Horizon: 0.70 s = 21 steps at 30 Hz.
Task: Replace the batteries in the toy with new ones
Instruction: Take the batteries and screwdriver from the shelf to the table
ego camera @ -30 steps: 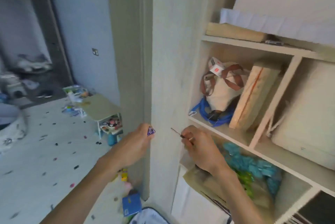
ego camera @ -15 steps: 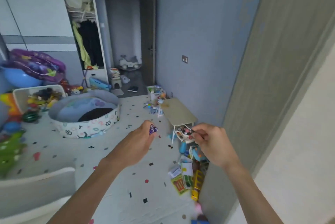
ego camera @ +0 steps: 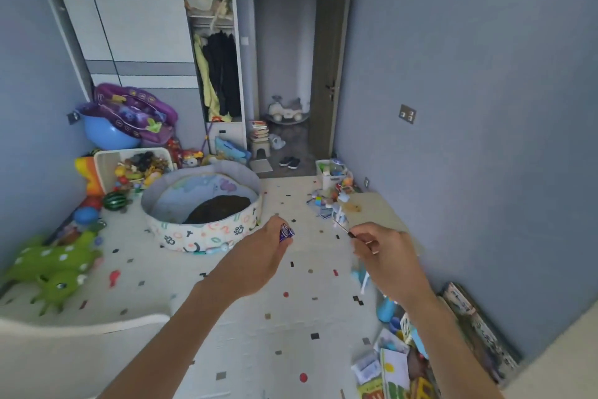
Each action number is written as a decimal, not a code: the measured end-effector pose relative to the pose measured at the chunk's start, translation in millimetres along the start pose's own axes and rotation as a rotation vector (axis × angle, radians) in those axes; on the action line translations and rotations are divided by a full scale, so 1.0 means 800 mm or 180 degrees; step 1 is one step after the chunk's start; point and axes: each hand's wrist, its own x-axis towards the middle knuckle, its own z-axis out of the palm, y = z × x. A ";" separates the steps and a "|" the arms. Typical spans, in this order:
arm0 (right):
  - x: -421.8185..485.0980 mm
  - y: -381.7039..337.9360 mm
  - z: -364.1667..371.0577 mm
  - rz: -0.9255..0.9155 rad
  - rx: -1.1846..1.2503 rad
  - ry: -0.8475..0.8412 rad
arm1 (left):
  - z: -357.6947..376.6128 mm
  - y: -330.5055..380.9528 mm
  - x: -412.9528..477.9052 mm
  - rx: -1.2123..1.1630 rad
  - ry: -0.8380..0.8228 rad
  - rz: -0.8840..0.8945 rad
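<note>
My left hand (ego camera: 259,261) is held out at chest height, fingers closed around small purple-wrapped batteries (ego camera: 286,233) whose ends stick out past my fingertips. To its right, my right hand (ego camera: 386,258) pinches a thin small screwdriver (ego camera: 341,225), its metal tip pointing up and left. Both hands hover above the speckled floor mat (ego camera: 259,317). I cannot pick out which toy is the task's own among the many on the floor.
A round fabric play pool (ego camera: 202,204) sits ahead left, a low beige table (ego camera: 375,208) ahead right by the blue wall. Toys and books (ego camera: 394,366) crowd the floor at lower right. A green toy (ego camera: 55,266) lies left; a white chair edge (ego camera: 81,327) is lower left. A doorway (ego camera: 284,75) lies beyond.
My view has swung left from the wooden shelf unit to the open playroom. Both hands kept their hold on the batteries and the screwdriver and stay raised in front of me.
</note>
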 end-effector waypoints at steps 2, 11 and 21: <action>0.065 0.015 0.023 -0.0102 0.0048 0.0011 | -0.005 -0.024 0.058 0.0050 -0.0041 -0.0056; 0.337 0.087 0.146 -0.0144 -0.0006 0.0019 | -0.006 -0.153 0.324 0.0201 -0.0076 -0.0252; 0.656 0.136 0.295 0.0081 0.0019 0.0340 | -0.024 -0.319 0.665 0.0508 -0.0230 -0.0072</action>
